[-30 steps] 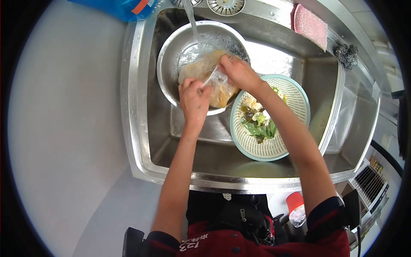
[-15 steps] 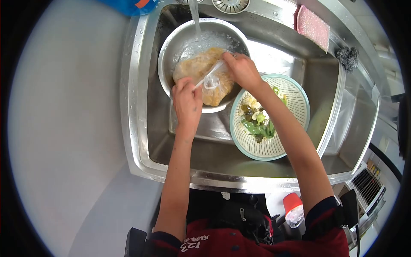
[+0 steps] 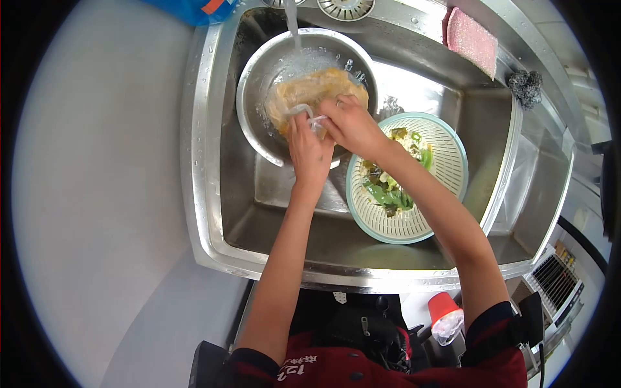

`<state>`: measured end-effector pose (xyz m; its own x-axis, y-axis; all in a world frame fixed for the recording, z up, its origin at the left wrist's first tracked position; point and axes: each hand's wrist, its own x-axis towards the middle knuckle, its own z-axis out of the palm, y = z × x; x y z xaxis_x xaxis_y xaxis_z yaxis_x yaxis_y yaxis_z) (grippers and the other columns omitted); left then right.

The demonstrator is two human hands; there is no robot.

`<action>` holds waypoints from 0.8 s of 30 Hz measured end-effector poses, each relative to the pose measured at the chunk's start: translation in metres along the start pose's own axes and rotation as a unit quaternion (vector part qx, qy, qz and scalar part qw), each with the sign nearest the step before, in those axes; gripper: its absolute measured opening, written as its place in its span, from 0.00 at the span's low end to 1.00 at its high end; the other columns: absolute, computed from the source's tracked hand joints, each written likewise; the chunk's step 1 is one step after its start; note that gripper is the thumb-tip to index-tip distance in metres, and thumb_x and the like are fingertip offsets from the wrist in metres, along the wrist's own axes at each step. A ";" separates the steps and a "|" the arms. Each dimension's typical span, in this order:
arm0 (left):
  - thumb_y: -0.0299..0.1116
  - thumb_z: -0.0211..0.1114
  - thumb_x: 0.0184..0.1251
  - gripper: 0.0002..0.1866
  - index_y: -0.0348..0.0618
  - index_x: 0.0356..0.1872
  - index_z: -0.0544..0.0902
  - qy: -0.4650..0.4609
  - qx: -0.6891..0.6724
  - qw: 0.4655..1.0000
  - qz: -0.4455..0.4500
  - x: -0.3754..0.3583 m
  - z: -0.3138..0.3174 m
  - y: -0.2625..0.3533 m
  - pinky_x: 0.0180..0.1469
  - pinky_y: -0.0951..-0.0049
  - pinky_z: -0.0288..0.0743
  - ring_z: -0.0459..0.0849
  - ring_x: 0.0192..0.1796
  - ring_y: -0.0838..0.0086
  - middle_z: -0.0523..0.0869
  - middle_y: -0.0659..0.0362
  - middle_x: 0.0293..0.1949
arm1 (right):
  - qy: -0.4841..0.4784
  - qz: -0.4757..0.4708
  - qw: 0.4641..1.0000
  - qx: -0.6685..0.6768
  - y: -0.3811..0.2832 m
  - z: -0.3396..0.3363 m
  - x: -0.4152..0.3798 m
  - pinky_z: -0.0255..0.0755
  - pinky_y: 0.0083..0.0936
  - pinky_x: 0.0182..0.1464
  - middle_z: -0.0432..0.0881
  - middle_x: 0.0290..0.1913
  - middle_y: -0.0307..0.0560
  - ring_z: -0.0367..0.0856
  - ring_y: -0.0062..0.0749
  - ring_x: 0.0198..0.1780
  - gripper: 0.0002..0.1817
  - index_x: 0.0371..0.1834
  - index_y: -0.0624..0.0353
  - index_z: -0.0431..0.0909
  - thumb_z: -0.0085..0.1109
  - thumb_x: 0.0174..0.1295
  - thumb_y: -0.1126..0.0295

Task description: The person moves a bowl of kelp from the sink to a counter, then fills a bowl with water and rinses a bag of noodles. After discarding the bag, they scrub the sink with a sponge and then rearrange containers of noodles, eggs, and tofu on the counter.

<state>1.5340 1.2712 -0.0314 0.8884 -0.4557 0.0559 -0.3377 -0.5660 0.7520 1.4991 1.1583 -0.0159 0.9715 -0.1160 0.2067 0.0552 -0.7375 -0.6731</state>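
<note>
A clear plastic bag (image 3: pixel 314 87) of yellowish food lies in a round metal bowl (image 3: pixel 251 126) in the sink. My left hand (image 3: pixel 310 150) pinches the bag's twisted neck from the near side. Close against it, my right hand (image 3: pixel 352 126) grips the same knotted plastic with bent fingers. Water (image 3: pixel 293 29) runs from above into the bowl's far side. What exactly the food is cannot be made out through the plastic.
Right of the bowl, a pale green-rimmed colander (image 3: pixel 446 174) holds vegetable scraps (image 3: pixel 391 193) under my right forearm. A pink sponge (image 3: pixel 472 42) and a steel scourer (image 3: pixel 525 88) rest on the sink's back ledge. Something blue (image 3: pixel 194 10) sits at the upper left.
My hands have come together at the bag's neck, the left moving right and both slightly nearer me. The bag has turned and shifted in the bowl.
</note>
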 end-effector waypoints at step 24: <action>0.28 0.59 0.43 0.10 0.37 0.27 0.69 -0.027 0.112 0.992 0.043 0.010 -0.051 -0.006 0.26 0.64 0.63 0.70 0.21 0.57 0.70 0.53 0.16 | 0.021 0.113 0.992 0.061 0.012 -0.010 0.013 0.64 0.27 0.33 0.73 0.24 0.50 0.72 0.40 0.29 0.09 0.32 0.62 0.69 0.45 0.46 0.75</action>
<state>1.5609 1.3053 -0.0020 0.8372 -0.5418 0.0737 -0.4777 -0.6590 0.5810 1.5102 1.1419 -0.0142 0.9520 -0.2983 0.0688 -0.1324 -0.6037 -0.7861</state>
